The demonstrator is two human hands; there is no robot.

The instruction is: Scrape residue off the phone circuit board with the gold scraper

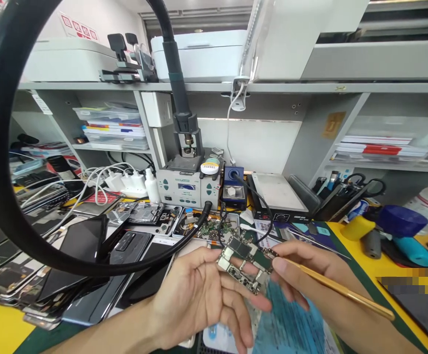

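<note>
Pixelated patch (pixel 413 290) hiding the bench's right edge, black hose (pixel 0 147) cut off top-left, station display (pixel 186 186) unreadable

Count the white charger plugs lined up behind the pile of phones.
About 4: the charger plugs stand in a row left of the white bottle, with white cables trailing left. Cables overlap them, so another may be hidden.

Both forearms reach in from below; the left hand (pixel 199 300) lies palm-up with fingers spread (thumb uppermost), the right hand (pixel 309 273) closes its fingertips in a pinching grip
</note>
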